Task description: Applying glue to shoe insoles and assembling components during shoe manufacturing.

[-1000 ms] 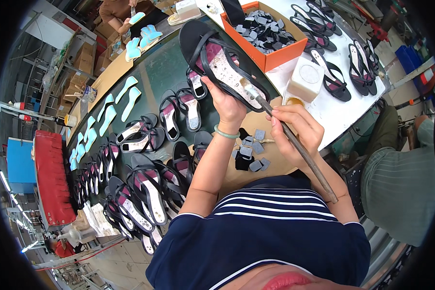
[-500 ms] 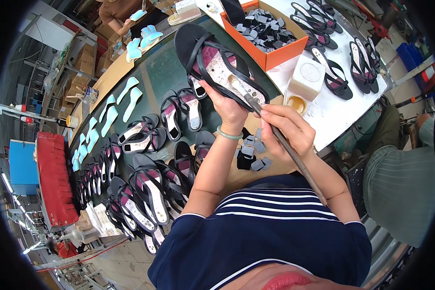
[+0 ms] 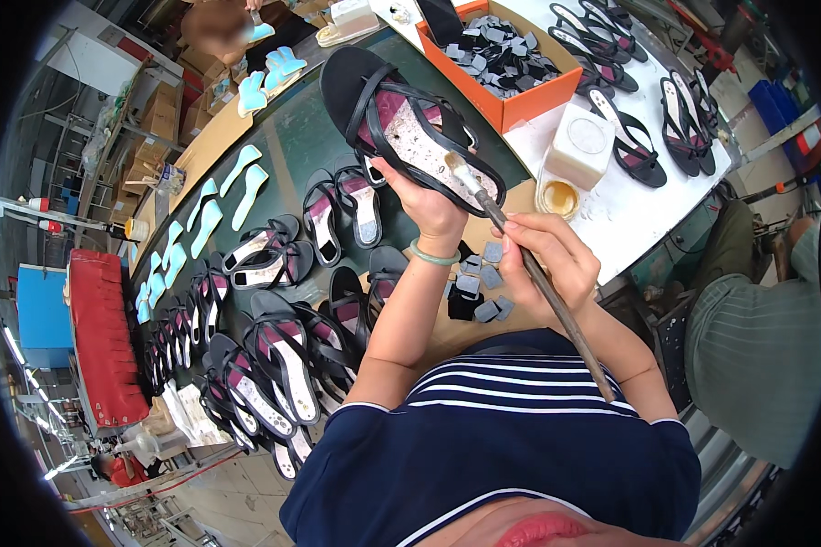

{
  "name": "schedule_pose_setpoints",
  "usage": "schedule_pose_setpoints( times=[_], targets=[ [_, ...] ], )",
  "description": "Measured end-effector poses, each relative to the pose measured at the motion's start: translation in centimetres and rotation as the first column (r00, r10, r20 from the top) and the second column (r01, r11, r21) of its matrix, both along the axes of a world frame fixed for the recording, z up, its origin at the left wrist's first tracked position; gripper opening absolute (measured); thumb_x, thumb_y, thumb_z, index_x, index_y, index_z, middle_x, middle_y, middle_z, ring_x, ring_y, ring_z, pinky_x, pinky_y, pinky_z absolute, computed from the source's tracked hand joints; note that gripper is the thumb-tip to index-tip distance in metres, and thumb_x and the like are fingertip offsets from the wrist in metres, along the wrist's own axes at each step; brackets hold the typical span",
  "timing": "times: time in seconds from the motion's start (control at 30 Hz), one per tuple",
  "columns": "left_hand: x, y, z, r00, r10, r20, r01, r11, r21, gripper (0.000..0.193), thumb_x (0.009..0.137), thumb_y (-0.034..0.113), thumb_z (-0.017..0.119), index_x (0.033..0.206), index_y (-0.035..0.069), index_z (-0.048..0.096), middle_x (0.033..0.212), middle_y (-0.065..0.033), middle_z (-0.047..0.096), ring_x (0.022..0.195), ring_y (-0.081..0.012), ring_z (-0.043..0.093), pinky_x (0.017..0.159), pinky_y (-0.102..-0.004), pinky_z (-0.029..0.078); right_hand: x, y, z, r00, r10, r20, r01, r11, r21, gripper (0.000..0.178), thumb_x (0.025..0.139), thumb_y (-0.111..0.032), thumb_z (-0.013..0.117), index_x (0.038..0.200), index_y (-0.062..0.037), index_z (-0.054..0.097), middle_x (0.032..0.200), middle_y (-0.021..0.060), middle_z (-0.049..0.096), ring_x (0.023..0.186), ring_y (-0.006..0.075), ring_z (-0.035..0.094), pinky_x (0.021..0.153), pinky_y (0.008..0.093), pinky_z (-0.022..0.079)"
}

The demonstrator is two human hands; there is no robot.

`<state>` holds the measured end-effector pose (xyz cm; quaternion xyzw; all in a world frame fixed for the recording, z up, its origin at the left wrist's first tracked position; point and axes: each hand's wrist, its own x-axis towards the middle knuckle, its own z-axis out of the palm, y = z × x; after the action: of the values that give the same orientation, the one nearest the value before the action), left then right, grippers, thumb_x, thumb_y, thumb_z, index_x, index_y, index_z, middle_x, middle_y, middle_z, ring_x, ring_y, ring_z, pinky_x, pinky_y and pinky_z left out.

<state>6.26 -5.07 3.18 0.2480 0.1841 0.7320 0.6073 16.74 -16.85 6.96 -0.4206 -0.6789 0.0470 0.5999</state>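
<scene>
A black strappy sandal (image 3: pixel 410 128) rests in my left hand (image 3: pixel 429 205), raised above the table with its speckled white and purple insole facing up. My fingers wrap round its side, partly hidden beneath it. In my right hand (image 3: pixel 552 260) is a long brush with a worn wooden handle (image 3: pixel 556 305), pinched near its ferrule. The bristles (image 3: pixel 454 164) touch or hover just over the heel part of the insole. Below the right wrist lie several small grey and black pads (image 3: pixel 470 278) on brown cardboard.
An orange box (image 3: pixel 511 109) full of pads stands at the far right, beside a white container (image 3: pixel 579 146) and a small cup of amber liquid (image 3: pixel 556 198). Several sandals (image 3: pixel 278 351) crowd the left. Light blue sole pieces (image 3: pixel 205 223) line the far edge. A co-worker sits beyond.
The brush tip has moved slightly right and down across the insole, and my right hand has shifted with it. The sandal has tilted a little, its toe moving left.
</scene>
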Motion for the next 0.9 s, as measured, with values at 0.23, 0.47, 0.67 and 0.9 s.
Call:
schedule_pose_setpoints(
  times=[0.23,0.47,0.67,0.9],
  targets=[
    [-0.7,0.9,-1.1,1.000,0.021,0.020,-0.021,1.000,0.017,0.066,0.095,0.062,0.021,0.122,0.008,0.047,0.101,-0.0102,0.059,0.080,-0.0271,0.062,0.071,-0.0439,0.054,0.4,-0.7,-0.3,0.999,-0.032,-0.011,0.032,0.999,-0.026,0.015,0.071,0.007,0.067,0.085,0.0082,0.063,0.083,0.0188,0.063,0.066,0.0247,0.065,0.056,0.0279,0.052],
    [-1.1,0.9,-0.4,0.997,0.010,0.076,-0.013,0.999,0.045,0.065,0.095,0.062,0.023,0.126,0.010,0.046,0.106,-0.0085,0.058,0.082,-0.0274,0.063,0.071,-0.0449,0.055,0.5,-1.1,-0.5,0.998,-0.057,-0.031,0.055,0.997,-0.062,0.015,0.069,0.007,0.067,0.083,0.0072,0.062,0.080,0.0187,0.063,0.064,0.0246,0.064,0.054,0.0279,0.052],
    [-2.1,1.4,-0.9,0.997,-0.023,0.071,0.017,0.995,0.094,0.067,0.093,0.065,0.025,0.129,0.012,0.045,0.108,-0.0077,0.059,0.086,-0.0272,0.062,0.073,-0.0457,0.054,0.6,-1.1,-0.1,0.996,-0.087,0.009,0.088,0.996,-0.034,0.016,0.068,0.007,0.069,0.082,0.0061,0.061,0.078,0.0172,0.064,0.061,0.0233,0.064,0.051,0.0274,0.051],
    [-2.2,1.4,-0.6,0.994,0.009,0.108,-0.017,0.997,0.073,0.067,0.092,0.066,0.026,0.130,0.014,0.045,0.108,-0.0073,0.060,0.087,-0.0262,0.062,0.073,-0.0442,0.053,0.6,-1.2,0.0,0.994,-0.103,0.026,0.104,0.994,-0.042,0.016,0.069,0.006,0.069,0.082,0.0055,0.061,0.078,0.0162,0.063,0.059,0.0231,0.064,0.050,0.0272,0.051]
  ],
)
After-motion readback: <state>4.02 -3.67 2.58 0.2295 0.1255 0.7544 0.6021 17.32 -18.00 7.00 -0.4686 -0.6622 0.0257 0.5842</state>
